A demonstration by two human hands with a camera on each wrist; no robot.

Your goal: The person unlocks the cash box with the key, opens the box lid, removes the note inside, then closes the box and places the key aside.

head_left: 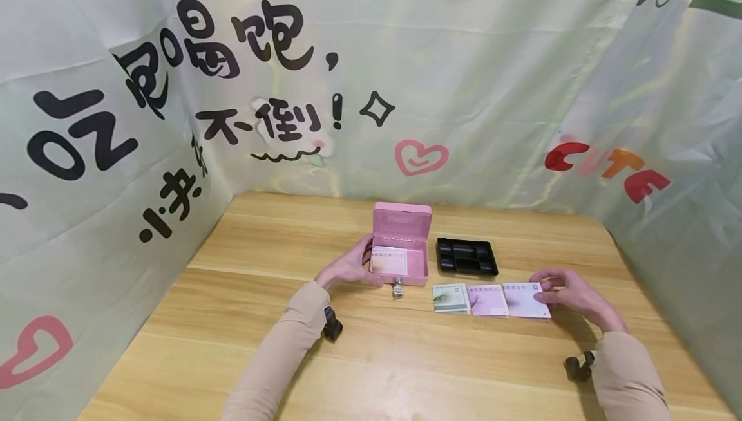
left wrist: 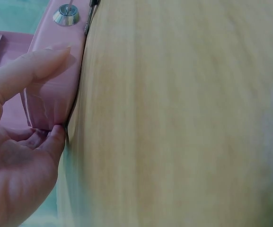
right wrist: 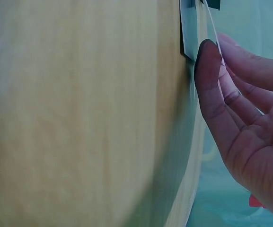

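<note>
A pink cash box (head_left: pixel 418 259) stands with its lid raised, a stack of banknotes (head_left: pixel 388 261) in its left part. My left hand (head_left: pixel 346 266) grips the box's left front corner; in the left wrist view its thumb (left wrist: pixel 37 68) lies on the front wall near the lock (left wrist: pixel 66 15). To the right of the box, green (head_left: pixel 451 299), purple (head_left: pixel 488 300) and blue banknotes (head_left: pixel 522 300) lie in a row. At the row's right end my right hand (head_left: pixel 574 293) pinches the edge of a blue note, seen as a thin sheet between thumb and fingers.
Behind the row of notes sits a black compartment tray (head_left: pixel 466 257). Keys (head_left: pixel 397 289) hang at the front of the box. The wooden table (head_left: pixel 400 363) meets a printed fabric curtain (head_left: pixel 481 99) at the back and sides.
</note>
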